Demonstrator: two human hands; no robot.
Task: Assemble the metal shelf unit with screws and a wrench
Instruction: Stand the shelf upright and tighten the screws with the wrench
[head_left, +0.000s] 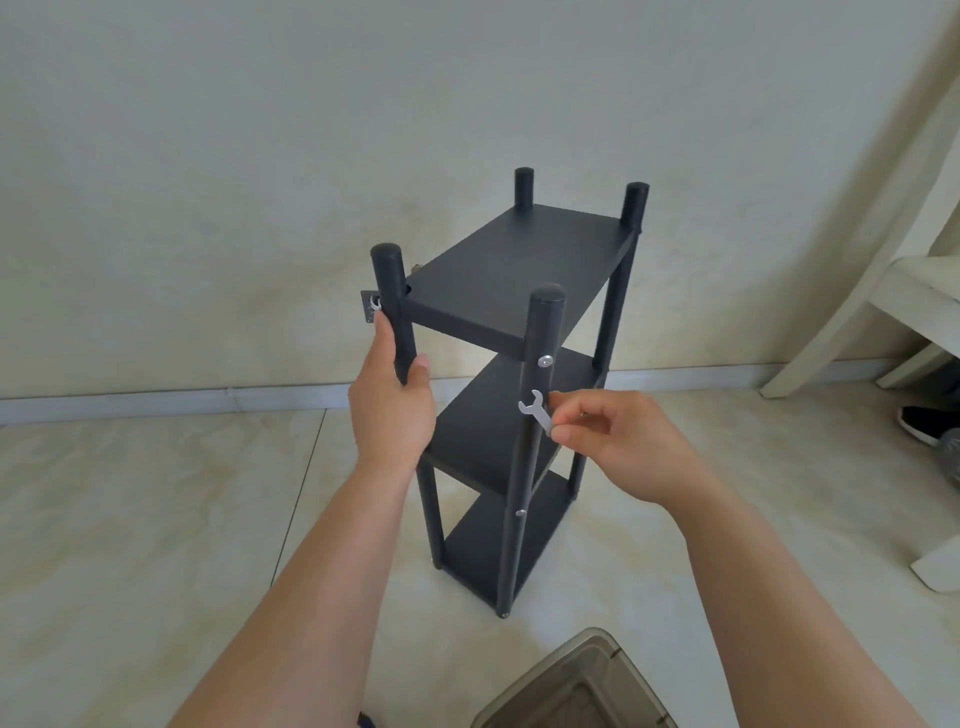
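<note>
head cam | faces forward-down | close above shelf unit (511, 374)

Soft, even daylight fills the room — bright but flat, with only faint shadows on the pale floor (156, 519). No glare. The centre is fairly sharp; wide-angle distortion bends the wall (208, 156) and skirting line toward the edges — corners slightly soft.

COLOURS IN VIEW

Shelf unit (506, 270) matte black all over; screw (545, 359) on its front post silver. Wrench (536, 410) shiny silver-white. Floor (156, 519) cream with faint marbled veining. Wall (260, 130) pale grey-green. Chair (883, 291) off-white. Bin (571, 686) translucent grey-brown. Shoe (922, 423) black.
</note>
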